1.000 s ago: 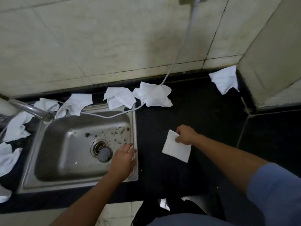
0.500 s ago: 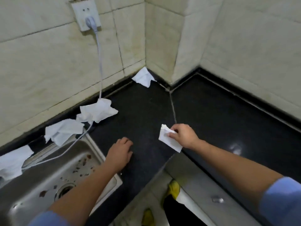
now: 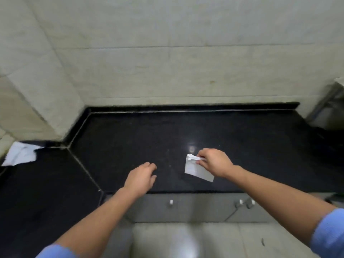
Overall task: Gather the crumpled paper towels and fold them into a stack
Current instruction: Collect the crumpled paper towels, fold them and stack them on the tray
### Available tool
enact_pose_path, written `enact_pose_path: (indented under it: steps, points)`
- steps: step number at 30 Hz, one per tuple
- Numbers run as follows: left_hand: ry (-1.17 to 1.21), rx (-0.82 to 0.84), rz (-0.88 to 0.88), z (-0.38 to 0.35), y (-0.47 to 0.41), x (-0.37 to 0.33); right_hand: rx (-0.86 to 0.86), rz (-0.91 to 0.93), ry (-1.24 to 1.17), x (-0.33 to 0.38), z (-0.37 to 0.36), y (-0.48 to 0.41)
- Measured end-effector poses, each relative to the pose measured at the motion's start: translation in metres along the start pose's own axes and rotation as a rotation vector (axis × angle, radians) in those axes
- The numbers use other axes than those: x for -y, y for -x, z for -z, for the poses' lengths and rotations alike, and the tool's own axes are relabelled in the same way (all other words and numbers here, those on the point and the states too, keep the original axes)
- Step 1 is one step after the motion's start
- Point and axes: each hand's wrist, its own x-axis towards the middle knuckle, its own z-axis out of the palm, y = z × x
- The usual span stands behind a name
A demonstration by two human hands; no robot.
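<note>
countertop (image 3: 242, 136) runs black and glossy from its front edge under both wrists back to the tiled wall (image 3: 167, 71), a broad stretch lying beyond the hands, with a seam (image 3: 83, 169) angling off on the left. right hand (image 3: 214, 162) pinches the folded paper towel (image 3: 195, 169) by its top edge over the counter's front half, long axis slanting from upper left to lower right, while the left hand (image 3: 141, 178) hovers palm-down beside it, fingers loosely curled on nothing. crumpled paper towel (image 3: 21, 155) sits far left by the wall corner, well apart from both hands.
</note>
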Motion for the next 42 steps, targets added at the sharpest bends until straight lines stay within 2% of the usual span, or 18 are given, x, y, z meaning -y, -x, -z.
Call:
enact_pose_path:
  steps: [5, 12, 18, 24, 33, 42]
  points:
    - [-0.002, 0.012, -0.25, -0.03, -0.085, -0.173, -0.056, -0.201, 0.018, -0.16, 0.042, 0.096]
    - [0.007, 0.062, -0.525, -0.054, -0.16, -0.397, -0.127, -0.449, 0.038, -0.332, 0.107, 0.216]
    - [0.001, 0.07, -0.732, -0.06, -0.22, -0.548, -0.241, -0.638, 0.019, -0.448, 0.161, 0.29]
    - [0.082, 0.0, -0.857, -0.054, -0.311, -0.682, -0.353, -0.737, 0.011, -0.558, 0.226, 0.315]
    - [0.217, -0.113, -0.848, -0.024, -0.463, -0.838, -0.444, -0.723, 0.069, -0.7, 0.355, 0.277]
    - [0.259, -0.093, -0.685, -0.026, -0.532, -0.898, -0.412, -0.592, 0.024, -0.826, 0.424, 0.187]
